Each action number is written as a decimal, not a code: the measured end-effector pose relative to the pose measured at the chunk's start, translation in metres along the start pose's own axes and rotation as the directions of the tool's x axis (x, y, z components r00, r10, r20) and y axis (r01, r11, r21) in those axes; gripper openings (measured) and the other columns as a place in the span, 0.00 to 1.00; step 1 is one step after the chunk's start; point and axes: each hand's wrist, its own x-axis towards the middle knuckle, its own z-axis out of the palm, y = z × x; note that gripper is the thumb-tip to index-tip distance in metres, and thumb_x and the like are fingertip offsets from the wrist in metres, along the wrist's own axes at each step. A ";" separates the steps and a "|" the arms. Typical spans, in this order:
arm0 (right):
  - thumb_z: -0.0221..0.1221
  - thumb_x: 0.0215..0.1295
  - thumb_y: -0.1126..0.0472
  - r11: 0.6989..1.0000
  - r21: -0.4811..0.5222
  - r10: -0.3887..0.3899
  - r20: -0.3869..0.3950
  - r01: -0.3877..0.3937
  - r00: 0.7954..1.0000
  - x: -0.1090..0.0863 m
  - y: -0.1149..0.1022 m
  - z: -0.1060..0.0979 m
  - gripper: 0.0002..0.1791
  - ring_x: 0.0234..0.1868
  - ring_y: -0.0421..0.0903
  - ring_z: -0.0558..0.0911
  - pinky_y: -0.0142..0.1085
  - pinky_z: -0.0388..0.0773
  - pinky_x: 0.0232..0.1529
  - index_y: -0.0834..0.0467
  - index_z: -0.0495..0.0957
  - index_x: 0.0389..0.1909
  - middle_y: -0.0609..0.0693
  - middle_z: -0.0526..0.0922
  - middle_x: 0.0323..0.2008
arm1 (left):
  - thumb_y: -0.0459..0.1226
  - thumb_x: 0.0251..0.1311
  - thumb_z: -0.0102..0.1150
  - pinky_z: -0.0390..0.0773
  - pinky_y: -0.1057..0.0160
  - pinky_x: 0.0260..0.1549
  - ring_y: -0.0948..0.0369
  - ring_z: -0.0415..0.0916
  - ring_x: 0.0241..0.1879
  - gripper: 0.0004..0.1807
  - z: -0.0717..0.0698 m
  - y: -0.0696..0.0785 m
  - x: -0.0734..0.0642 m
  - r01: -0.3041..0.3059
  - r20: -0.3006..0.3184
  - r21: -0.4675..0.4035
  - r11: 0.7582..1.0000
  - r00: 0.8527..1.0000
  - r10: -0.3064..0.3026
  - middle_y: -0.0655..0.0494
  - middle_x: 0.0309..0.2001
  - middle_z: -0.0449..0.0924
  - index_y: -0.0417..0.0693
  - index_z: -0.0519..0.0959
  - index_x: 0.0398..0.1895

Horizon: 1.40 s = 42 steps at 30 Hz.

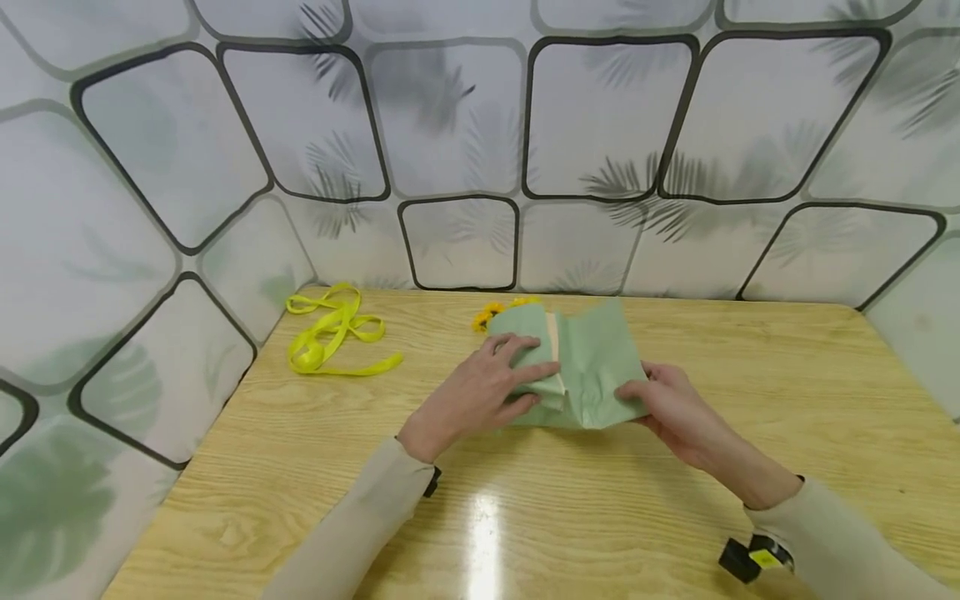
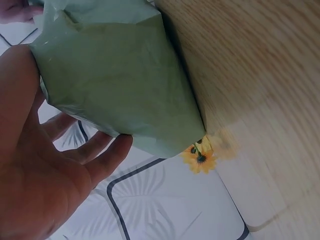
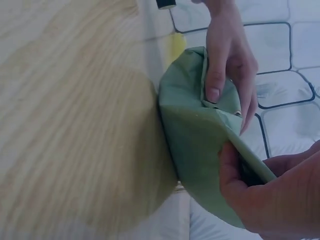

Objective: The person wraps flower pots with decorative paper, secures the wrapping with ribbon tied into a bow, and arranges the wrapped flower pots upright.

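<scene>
A folded sheet of pale green wrapping paper (image 1: 603, 358) stands on the wooden table, a cream strip running down its face. My left hand (image 1: 487, 383) lies over its left part from above, with spread, mostly straight fingers touching the paper. In the left wrist view, fingertips (image 2: 124, 141) meet the paper's upper edge. My right hand (image 1: 678, 408) pinches the right edge between thumb and fingers; the right wrist view shows the thumb (image 3: 230, 167) on the near face. Yellow flowers (image 1: 489, 315) with dark centres peek out behind the paper, mostly hidden by it.
A loose, looped bright yellow ribbon (image 1: 330, 337) lies at the table's back left. Patterned white cloth (image 1: 457, 117) rises along the back and sides of the wooden table (image 1: 600, 517). A small black device (image 1: 741, 560) sits at my right wrist.
</scene>
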 end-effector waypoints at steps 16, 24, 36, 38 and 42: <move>0.48 0.80 0.62 0.983 -0.103 -0.151 -0.005 0.149 0.989 0.007 -0.027 0.028 0.25 0.43 0.33 0.86 0.30 0.83 0.46 0.72 0.67 0.71 0.51 0.88 0.49 | 0.48 0.72 0.60 0.83 0.46 0.55 0.44 0.70 0.68 0.26 -0.001 0.007 0.002 0.029 0.042 0.066 0.997 0.999 -0.031 0.49 0.73 0.68 0.68 0.72 0.73; 0.49 0.81 0.60 0.932 -0.273 -0.247 0.002 0.238 0.969 0.003 -0.032 0.046 0.24 0.64 0.55 0.80 0.36 0.80 0.59 0.66 0.69 0.71 0.64 0.78 0.65 | 0.48 0.70 0.63 0.81 0.48 0.59 0.43 0.70 0.70 0.31 0.002 0.007 0.002 0.090 0.015 -0.014 0.996 0.996 -0.089 0.48 0.72 0.71 0.56 0.68 0.74; 0.58 0.73 0.65 0.813 -0.494 -0.363 -0.012 0.310 0.932 0.002 -0.012 0.068 0.25 0.10 0.35 0.57 0.31 0.61 0.13 0.51 0.75 0.70 0.55 0.82 0.20 | 0.46 0.55 0.77 0.78 0.56 0.57 0.49 0.71 0.60 0.27 0.013 0.000 0.007 0.232 -0.058 -0.336 0.913 0.962 -0.266 0.56 0.55 0.83 0.49 0.75 0.54; 0.56 0.71 0.68 0.756 -0.547 -0.420 0.015 0.359 0.907 0.002 -0.008 0.070 0.26 0.12 0.34 0.56 0.30 0.63 0.15 0.53 0.75 0.69 0.63 0.88 0.39 | 0.45 0.52 0.80 0.75 0.56 0.55 0.51 0.69 0.56 0.29 0.015 -0.002 0.008 0.241 -0.063 -0.406 0.881 0.955 -0.291 0.56 0.54 0.84 0.47 0.77 0.54; 0.53 0.69 0.73 0.608 -0.645 -0.535 0.097 0.463 0.839 0.001 -0.002 0.073 0.27 0.16 0.39 0.67 0.29 0.64 0.19 0.61 0.73 0.69 0.66 0.76 0.67 | 0.45 0.50 0.81 0.71 0.56 0.54 0.53 0.69 0.54 0.36 0.013 -0.008 0.011 0.272 -0.003 -0.539 0.797 0.946 -0.325 0.53 0.55 0.83 0.45 0.75 0.60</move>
